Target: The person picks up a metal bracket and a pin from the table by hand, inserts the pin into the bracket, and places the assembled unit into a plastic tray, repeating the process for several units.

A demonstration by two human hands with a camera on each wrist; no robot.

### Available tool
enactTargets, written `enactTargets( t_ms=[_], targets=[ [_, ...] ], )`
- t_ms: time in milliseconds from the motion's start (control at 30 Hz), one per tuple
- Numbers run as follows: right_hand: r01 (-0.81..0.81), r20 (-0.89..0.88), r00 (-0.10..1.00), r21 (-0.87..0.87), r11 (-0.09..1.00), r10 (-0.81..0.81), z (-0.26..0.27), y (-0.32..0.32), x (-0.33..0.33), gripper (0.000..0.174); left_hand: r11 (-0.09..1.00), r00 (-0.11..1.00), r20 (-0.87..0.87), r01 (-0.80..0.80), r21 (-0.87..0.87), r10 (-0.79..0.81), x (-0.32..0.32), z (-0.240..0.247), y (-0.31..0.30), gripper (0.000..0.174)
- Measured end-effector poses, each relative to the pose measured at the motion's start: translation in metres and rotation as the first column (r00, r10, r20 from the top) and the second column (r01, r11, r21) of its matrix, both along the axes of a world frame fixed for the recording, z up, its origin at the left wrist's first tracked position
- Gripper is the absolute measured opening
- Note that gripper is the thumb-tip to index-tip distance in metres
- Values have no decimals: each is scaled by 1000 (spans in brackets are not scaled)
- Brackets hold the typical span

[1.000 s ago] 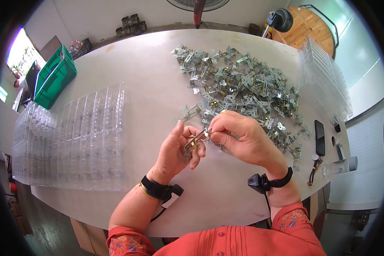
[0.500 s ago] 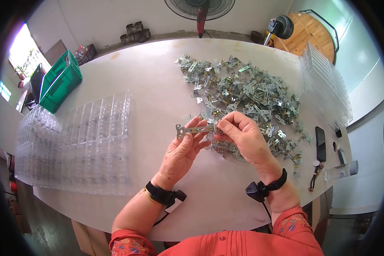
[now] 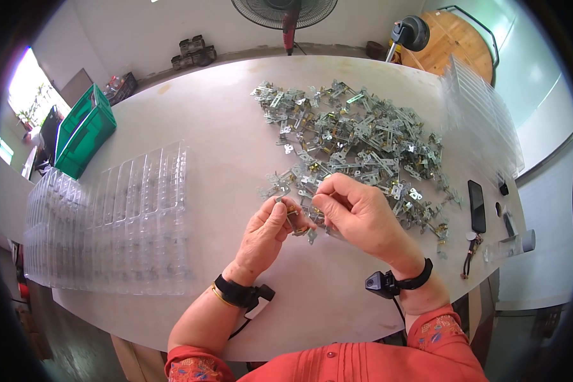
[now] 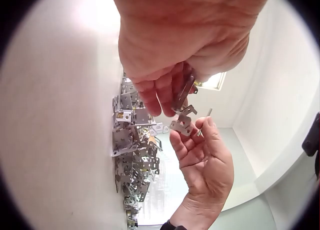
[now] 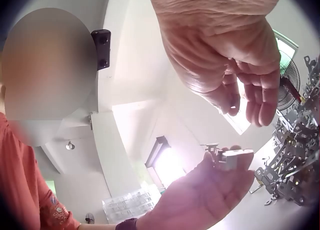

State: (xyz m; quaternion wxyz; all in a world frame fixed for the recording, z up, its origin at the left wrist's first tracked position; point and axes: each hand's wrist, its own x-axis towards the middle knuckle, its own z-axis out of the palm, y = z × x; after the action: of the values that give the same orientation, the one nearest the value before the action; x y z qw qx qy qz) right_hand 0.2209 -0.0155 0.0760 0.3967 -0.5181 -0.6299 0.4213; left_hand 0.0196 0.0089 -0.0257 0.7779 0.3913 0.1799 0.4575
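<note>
My left hand grips a metal bracket with a small brass part, thumb on top. In the head view the bracket's free end points down to the right, and fingers hide much of its length. Just to the right, my right hand pinches a thin metal pin between thumb and fingers, its tip close to the bracket's bent end in the left wrist view. Beyond both hands spreads a pile of similar metal brackets.
Stacked clear plastic trays stand at the left, with more trays at the right back. A green crate sits at the far left edge. A phone, a corded trinket and a clear bottle lie at the right.
The bracket lay nearly level between both hands half a second ago; now its right end tips down in my left hand. My right hand has come off its end, with the pin pinched.
</note>
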Motion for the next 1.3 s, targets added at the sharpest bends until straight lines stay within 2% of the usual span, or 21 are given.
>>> enactTargets(
  t_ms=[33, 100, 333, 667, 900, 1033, 1100, 1300],
  targets=[
    [3, -2, 1000, -2, 1000, -3, 4, -2, -2, 11, 1000, 1000, -18, 17, -16, -18, -1, 1, -1, 34],
    [-21, 130, 991, 0, 1000, 21, 13, -5, -4, 11, 1000, 999, -31, 16, -9, -17, 1, 6, -2, 36],
    [-23, 148, 989, 26, 999, 19, 6, -4, -5, 13, 999, 982, -184, -43, -1, 42, 2, 17, -7, 36],
    [-16, 217, 976, 54, 998, 4, 6, -2, -4, 13, 999, 972, -235, -22, 36, 30, 2, 17, -9, 39],
    [-28, 263, 965, 48, 998, 14, 8, -2, -2, 13, 994, 951, -298, -56, 96, 82, -1, 14, -8, 42],
    [-28, 172, 985, 74, 997, 15, 5, -4, -4, 14, 987, 900, -420, -53, 154, 114, 0, 18, -11, 41],
    [-19, 178, 984, -6, 1000, 20, 10, -5, -5, 16, 987, 902, -418, -52, 150, 111, 0, 17, -11, 41],
    [-81, 90, 992, -24, 996, 83, 1, -2, -4, 14, 981, 887, -449, -22, 192, 108, 1, 16, -13, 40]
  ],
)
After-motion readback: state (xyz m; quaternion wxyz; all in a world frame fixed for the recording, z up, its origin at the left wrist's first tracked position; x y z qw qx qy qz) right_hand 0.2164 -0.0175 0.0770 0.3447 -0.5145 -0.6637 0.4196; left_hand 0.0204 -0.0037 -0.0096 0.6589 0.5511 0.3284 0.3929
